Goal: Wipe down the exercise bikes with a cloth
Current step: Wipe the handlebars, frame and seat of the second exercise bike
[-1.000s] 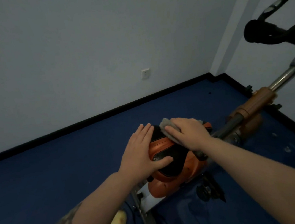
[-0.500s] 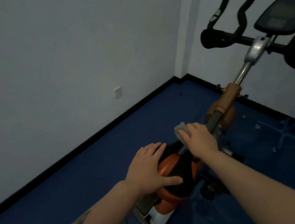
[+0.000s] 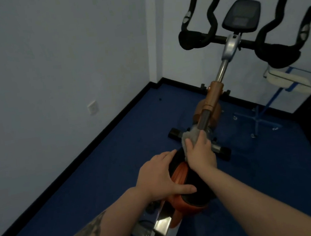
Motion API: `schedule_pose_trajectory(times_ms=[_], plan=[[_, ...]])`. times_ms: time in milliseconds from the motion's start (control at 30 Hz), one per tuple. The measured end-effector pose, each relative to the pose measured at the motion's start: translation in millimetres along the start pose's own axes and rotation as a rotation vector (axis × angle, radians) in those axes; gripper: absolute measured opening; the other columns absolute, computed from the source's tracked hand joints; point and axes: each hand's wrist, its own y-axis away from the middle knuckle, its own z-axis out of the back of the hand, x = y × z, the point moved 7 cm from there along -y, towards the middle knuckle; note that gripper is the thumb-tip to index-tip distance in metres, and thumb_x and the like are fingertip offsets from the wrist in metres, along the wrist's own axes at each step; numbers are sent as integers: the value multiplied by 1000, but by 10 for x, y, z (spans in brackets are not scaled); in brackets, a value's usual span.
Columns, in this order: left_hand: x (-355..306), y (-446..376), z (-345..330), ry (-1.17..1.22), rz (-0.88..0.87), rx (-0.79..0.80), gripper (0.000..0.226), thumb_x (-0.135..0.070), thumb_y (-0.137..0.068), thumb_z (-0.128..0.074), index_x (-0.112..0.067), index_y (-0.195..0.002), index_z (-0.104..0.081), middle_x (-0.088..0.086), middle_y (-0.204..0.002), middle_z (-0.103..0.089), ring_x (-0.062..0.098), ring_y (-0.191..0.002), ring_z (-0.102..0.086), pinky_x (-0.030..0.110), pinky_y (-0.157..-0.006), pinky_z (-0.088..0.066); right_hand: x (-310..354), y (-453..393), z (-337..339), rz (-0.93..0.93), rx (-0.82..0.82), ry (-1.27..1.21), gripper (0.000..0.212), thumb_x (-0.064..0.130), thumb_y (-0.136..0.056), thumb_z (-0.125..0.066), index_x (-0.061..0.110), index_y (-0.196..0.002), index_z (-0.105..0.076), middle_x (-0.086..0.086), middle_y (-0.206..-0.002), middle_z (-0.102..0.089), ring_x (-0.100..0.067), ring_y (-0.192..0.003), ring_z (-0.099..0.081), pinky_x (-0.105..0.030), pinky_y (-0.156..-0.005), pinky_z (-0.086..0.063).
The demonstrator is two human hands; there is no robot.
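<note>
Cloth (image 3: 191, 134) bunched under my right hand (image 3: 200, 154), wrapped round bike frame tube (image 3: 204, 118) at saddle's 12 o'clock for wiping. Left hand (image 3: 158, 178) flat, open on saddle (image 3: 189, 192), steadying it.

My right hand (image 3: 200, 153) covers most of the cloth (image 3: 191, 135), only a grey bunch showing past my fingers; can't tell how it's folded. My left hand (image 3: 159, 178) hides the near-left side of the saddle (image 3: 191, 195), and my right forearm crosses its right side. Bike frame (image 3: 162, 225) under the saddle is dark, cut off by the bottom edge. Two handlebar (image 3: 214, 16) tips run out the top edge, right ends motion-blurred. Console screen (image 3: 241, 16) too dim to read. Wall socket (image 3: 92, 107) too small for detail. Clear stand (image 3: 283, 80) at right partly hidden by the handlebar pad, contents unclear.
</note>
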Motion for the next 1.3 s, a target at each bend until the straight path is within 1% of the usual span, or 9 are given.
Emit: schedule_pose_trajectory(times_ms=[133,233,400,533,633,833,967,1167,1300], plan=[[36,20,37,79,-48,-1,124,-102,-43,-43,-39,-148,-24,-24,-147,-34,-4,-131,-33,20,-103,-29,-342,546,-51,20,56,-17,57,57,-98,-27,31,-148,-21,-6,-136,-52,-24,-103,-59,-31,-76,-40],[58,16,57,157,-96,39,117,-98,-47,-49,-43,-147,-25,-33,-139,-32,-15,-122,-26,15,-100,-24,-495,681,-54,-54,140,-11,43,61,-96,-21,31,-118,-41,-2,-114,-63,-12,-81,-53,-32,-70,-40],[96,14,83,301,-110,-44,62,-69,-86,-47,-38,-139,-45,-26,-137,-48,-4,-124,-45,23,-103,-39,-344,471,-13,-194,21,28,59,59,-98,-20,17,-127,-50,-11,-120,-61,-27,-105,-58,-31,-76,-36],[200,-16,63,430,-9,-79,35,-38,-101,-44,-33,-134,-55,-19,-132,-56,-2,-122,-50,24,-103,-40,-349,924,-44,-41,-79,15,60,62,-94,-27,22,-137,-35,-2,-127,-52,-18,-101,-53,-30,-74,-38],[238,-37,46,478,55,-96,31,-33,-101,-45,-36,-129,-59,-22,-125,-59,-4,-115,-52,20,-95,-42,-323,1186,-91,70,-107,61,74,69,-87,-25,32,-149,-12,1,-137,-38,-17,-115,-47,-27,-79,-39],[275,-40,27,496,142,-141,29,-33,-99,-47,-39,-123,-63,-21,-110,-65,0,-98,-59,23,-77,-47,-215,669,7,-123,-70,75,56,55,-98,-32,20,-141,-34,-7,-125,-56,-25,-107,-57,-35,-80,-46],[344,-6,-1,612,248,-197,22,-33,-97,-51,-37,-113,-67,-20,-96,-66,-3,-88,-59,21,-70,-47,-100,1240,-100,48,-247,211,59,56,-92,-38,32,-145,-27,-2,-145,-36,-22,-127,-39,-40,-93,-45],[430,3,-43,807,352,-258,20,-26,-97,-53,-35,-99,-71,-14,-95,-69,3,-89,-63,26,-76,-51,55,1086,-122,127,-166,300,55,55,-98,-27,36,-149,-26,-1,-161,-7,-24,-142,-17,-46,-108,-33],[480,7,-108,932,397,-221,21,-26,-97,-52,-28,-101,-73,-6,-99,-70,12,-95,-65,40,-89,-54,46,1196,-131,206,-214,339,56,57,-97,-30,34,-148,-32,-2,-159,-20,-22,-142,-22,-45,-109,-34]])
